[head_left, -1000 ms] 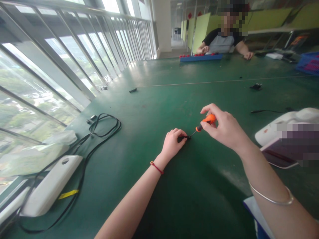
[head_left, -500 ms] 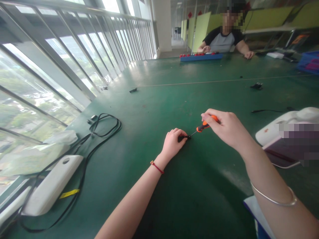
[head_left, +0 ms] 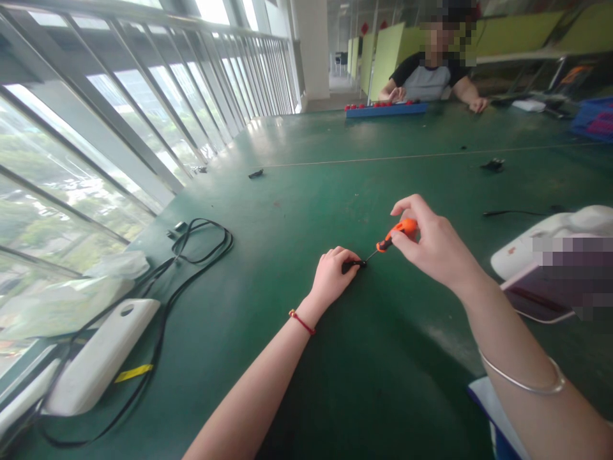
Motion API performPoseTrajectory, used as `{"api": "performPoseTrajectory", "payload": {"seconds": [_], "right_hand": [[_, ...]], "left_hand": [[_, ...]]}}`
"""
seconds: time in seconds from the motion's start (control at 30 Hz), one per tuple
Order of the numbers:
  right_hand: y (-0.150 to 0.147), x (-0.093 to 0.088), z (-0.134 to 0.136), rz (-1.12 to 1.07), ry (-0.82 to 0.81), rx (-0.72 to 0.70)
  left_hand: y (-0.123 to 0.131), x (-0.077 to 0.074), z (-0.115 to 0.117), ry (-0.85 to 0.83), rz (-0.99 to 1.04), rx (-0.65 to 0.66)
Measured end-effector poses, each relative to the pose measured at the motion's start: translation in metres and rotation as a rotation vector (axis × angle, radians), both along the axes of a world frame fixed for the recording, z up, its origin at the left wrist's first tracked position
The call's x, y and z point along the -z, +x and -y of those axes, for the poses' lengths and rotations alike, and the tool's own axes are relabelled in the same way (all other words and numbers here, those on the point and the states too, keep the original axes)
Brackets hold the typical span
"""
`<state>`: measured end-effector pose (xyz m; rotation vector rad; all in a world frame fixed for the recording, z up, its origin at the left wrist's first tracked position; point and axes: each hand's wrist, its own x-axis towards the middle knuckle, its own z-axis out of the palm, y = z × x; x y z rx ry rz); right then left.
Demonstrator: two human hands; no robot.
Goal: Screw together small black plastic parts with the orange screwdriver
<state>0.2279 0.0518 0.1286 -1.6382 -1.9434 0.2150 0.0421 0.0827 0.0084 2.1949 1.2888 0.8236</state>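
Observation:
My left hand rests on the green table, its fingers closed on a small black part. What kind of part this is, I cannot make out. An orange-and-black screwdriver slants down from the right, its thin shaft meeting the right end of the black part. Around its handle is my right hand, with the thumb against the handle and the index finger lifted off and stretched out.
Left lie a looped black cable and a white power strip. A white device stands right. Small black pieces dot the green table. Across it sits a person behind a blue tray. A railing runs along the left.
My right hand has loosened its fingers on the screwdriver, the index finger rising off the handle. The left hand and the black part have stayed in place.

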Motion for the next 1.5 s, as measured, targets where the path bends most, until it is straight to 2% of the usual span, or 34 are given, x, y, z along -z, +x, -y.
{"api": "performPoseTrajectory", "payload": {"seconds": [0.2, 0.37, 0.53, 0.7, 0.9, 1.5], "right_hand": [[-0.0007, 0.0009, -0.0001, 0.004, -0.042, -0.051], [-0.0011, -0.0002, 0.0006, 0.029, 0.021, -0.026], [-0.0009, -0.0010, 0.0017, 0.048, -0.062, -0.063], [-0.0015, -0.0012, 0.0021, 0.050, -0.021, -0.036], [-0.0009, -0.0015, 0.0018, 0.024, -0.079, -0.038], [-0.0032, -0.0005, 0.0020, 0.004, -0.027, -0.032]], "left_hand": [[-0.0003, 0.0006, -0.0006, 0.003, 0.014, 0.003], [-0.0006, 0.0012, 0.0002, 0.005, 0.011, 0.003], [-0.0008, 0.0013, 0.0005, 0.009, 0.014, 0.008], [-0.0005, -0.0006, 0.0006, -0.006, 0.008, 0.000], [-0.0001, -0.0007, 0.0001, -0.004, 0.006, -0.001], [-0.0001, -0.0043, 0.0022, -0.024, -0.008, -0.005]]}}
